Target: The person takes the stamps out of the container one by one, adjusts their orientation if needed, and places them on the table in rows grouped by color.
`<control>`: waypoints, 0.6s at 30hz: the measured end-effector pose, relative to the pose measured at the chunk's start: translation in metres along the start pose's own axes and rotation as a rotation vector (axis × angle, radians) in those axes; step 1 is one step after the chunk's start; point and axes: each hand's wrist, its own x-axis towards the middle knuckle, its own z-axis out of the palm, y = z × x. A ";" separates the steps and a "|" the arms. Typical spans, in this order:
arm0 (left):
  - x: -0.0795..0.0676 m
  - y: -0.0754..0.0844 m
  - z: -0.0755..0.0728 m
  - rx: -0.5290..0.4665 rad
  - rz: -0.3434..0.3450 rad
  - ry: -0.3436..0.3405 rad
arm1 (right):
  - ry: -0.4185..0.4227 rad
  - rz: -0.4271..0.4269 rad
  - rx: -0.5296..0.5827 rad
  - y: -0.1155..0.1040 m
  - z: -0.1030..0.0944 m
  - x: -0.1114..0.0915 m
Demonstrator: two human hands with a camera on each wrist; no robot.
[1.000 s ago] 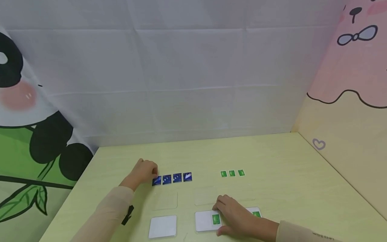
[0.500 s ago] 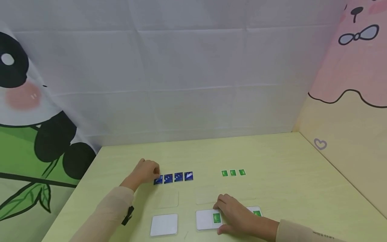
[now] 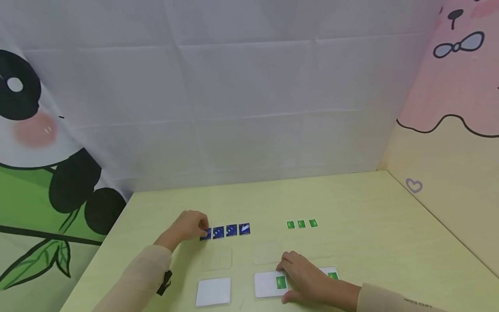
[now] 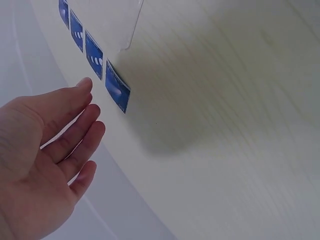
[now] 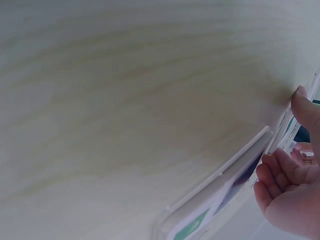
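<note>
My left hand point(image 3: 189, 225) hovers at the leftmost of several small blue picture squares point(image 3: 231, 230) laid in a row. In the left wrist view, its relaxed fingers point(image 4: 82, 142) hold nothing and end just beside the blue pieces point(image 4: 117, 87). My right hand point(image 3: 306, 273) grips the right end of a white card point(image 3: 267, 284) bearing a green square point(image 3: 281, 283), thumb on the near edge and fingertips on the far edge. Behind that hand, a second card with a green square point(image 3: 332, 275) is partly hidden. The right wrist view shows a clear-cased card point(image 5: 212, 200) beside the hand.
A blank white card point(image 3: 213, 291) lies at the front left. Faint clear plastic holders point(image 3: 217, 258) lie between the cards and the blue row. Three small green squares point(image 3: 301, 223) stand in a row at the back right. A white cloth wall point(image 3: 249, 108) rises behind the table.
The head view has shifted slightly. My left hand stays at the leftmost blue piece and my right hand keeps its grip on the card; no piece has visibly moved.
</note>
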 end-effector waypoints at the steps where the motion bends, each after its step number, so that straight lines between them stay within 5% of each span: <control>1: 0.000 0.000 0.000 -0.011 -0.001 -0.007 | 0.000 0.000 0.002 0.000 0.000 0.000; 18: -0.009 0.001 -0.002 -0.107 -0.010 -0.036 | 0.025 -0.014 -0.007 0.000 0.001 -0.002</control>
